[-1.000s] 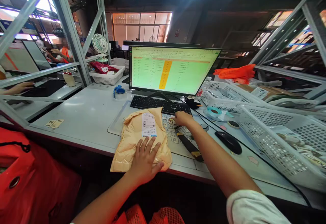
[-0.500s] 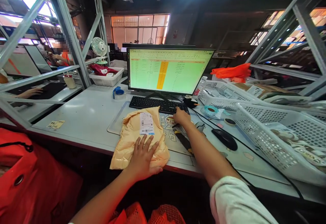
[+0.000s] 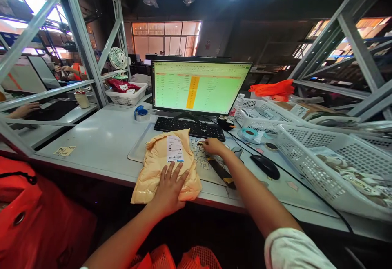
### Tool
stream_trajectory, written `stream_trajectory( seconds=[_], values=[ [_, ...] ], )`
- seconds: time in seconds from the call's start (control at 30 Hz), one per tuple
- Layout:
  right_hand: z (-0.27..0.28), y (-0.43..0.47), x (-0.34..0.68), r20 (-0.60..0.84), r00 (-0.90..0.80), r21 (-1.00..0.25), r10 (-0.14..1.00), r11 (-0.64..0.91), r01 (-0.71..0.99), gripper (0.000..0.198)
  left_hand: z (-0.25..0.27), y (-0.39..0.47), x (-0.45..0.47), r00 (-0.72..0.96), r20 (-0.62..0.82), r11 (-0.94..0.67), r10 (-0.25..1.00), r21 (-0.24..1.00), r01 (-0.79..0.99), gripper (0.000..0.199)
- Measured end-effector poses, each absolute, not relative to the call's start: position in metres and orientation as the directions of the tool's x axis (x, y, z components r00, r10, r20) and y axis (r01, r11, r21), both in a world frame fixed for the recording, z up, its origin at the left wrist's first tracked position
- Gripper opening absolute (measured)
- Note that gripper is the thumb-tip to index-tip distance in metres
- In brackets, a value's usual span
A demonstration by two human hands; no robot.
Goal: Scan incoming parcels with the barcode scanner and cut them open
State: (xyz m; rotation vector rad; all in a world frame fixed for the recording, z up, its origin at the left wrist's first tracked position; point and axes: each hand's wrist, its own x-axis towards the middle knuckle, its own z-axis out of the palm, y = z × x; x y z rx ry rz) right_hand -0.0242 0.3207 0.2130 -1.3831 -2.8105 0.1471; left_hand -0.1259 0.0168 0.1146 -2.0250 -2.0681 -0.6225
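A pale yellow padded parcel (image 3: pixel 150 167) lies on the desk's front edge, with a white barcode label (image 3: pixel 174 146) on its face. My left hand (image 3: pixel 172 185) rests flat on the parcel's lower part, fingers spread just under the label. In front of the black keyboard (image 3: pixel 196 129), my right hand (image 3: pixel 216 146) hovers over or touches the printed desk mat (image 3: pixel 203 163), its fingers curled together. Whatever might be inside those fingers is hidden. A black-and-yellow handled tool (image 3: pixel 219 170) lies partly under my right wrist. Behind the keyboard a monitor (image 3: pixel 174 91) displays a spreadsheet.
On the right are a black mouse (image 3: pixel 266 167), tape rolls (image 3: pixel 249 134) and white baskets (image 3: pixel 306 167) of packed goods. Blue tape (image 3: pixel 141 114) and small cards (image 3: pixel 65 150) lie left. A red bag (image 3: pixel 39 220) hangs beside the desk. Another person works beyond the metal frame (image 3: pixel 81 36).
My right hand has drawn back from the keyboard toward me, and its fingers now curl over the mat. The left hand stays on the parcel. Rows on the screen have shifted.
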Motion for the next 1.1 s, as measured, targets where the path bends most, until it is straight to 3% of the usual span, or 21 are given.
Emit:
stream_trajectory(
  seconds=[0.1,0.2,0.33,0.37,0.43,0.5,0.53,0.6,0.67,0.77,0.83,0.9,1.0,1.1],
  values=[
    [0.211,0.303,-0.016,0.019,-0.657,-0.108,0.753,0.655,0.748,0.035,0.115,0.016,-0.129,-0.058,0.453,-0.055,0.889,0.232,0.971,0.105],
    [0.204,0.275,0.003,0.043,-0.650,-0.092,0.758,0.651,0.753,0.034,0.127,0.007,-0.139,-0.104,0.543,-0.144,0.833,0.395,0.907,0.070],
    [0.184,0.237,0.040,0.076,-0.600,-0.054,0.797,0.604,0.795,0.045,0.171,-0.019,-0.169,-0.507,0.611,-0.223,0.608,0.744,0.629,0.035],
    [0.178,0.231,0.049,0.085,-0.594,-0.051,0.800,0.599,0.799,0.049,0.184,-0.025,-0.178,-0.625,0.573,-0.243,0.530,0.809,0.536,0.031],
    [0.167,0.227,0.063,0.116,-0.591,-0.063,0.798,0.600,0.798,0.054,0.205,-0.030,-0.200,-0.799,0.427,-0.324,0.423,0.895,0.306,0.042],
    [0.157,0.230,0.072,0.167,-0.596,-0.094,0.786,0.614,0.783,0.054,0.214,-0.027,-0.222,-0.860,0.237,-0.353,0.451,0.933,0.072,0.057],
    [0.153,0.234,0.075,0.196,-0.597,-0.119,0.778,0.623,0.773,0.053,0.215,-0.024,-0.232,-0.854,0.173,-0.290,0.491,0.957,0.027,0.059],
    [0.146,0.242,0.079,0.269,-0.595,-0.183,0.758,0.646,0.741,0.051,0.209,-0.020,-0.249,-0.828,0.132,-0.034,0.545,0.990,0.135,0.052],
    [0.144,0.249,0.082,0.350,-0.580,-0.257,0.736,0.670,0.696,0.052,0.201,-0.021,-0.259,-0.844,0.163,0.188,0.511,0.937,0.294,0.045],
    [0.152,0.248,0.082,0.424,-0.579,-0.334,0.697,0.714,0.615,0.054,0.194,-0.026,-0.256,-0.793,0.409,0.321,0.452,0.755,0.572,0.057],
    [0.167,0.238,0.077,0.446,-0.609,-0.357,0.656,0.755,0.550,0.053,0.190,-0.024,-0.244,-0.613,0.551,0.332,0.566,0.529,0.781,0.057],
    [0.187,0.220,0.066,0.461,-0.662,-0.370,0.591,0.806,0.462,0.051,0.181,-0.015,-0.228,-0.466,0.531,0.304,0.708,0.367,0.879,0.055],
    [0.214,0.185,0.041,0.466,-0.762,-0.383,0.450,0.879,0.285,0.046,0.164,0.004,-0.209,-0.445,0.464,0.321,0.766,0.323,0.890,0.044],
    [0.226,0.154,0.013,0.416,-0.858,-0.367,0.301,0.919,0.144,0.044,0.154,0.011,-0.206,-0.452,0.515,0.300,0.728,0.354,0.886,0.021]
  ],
)
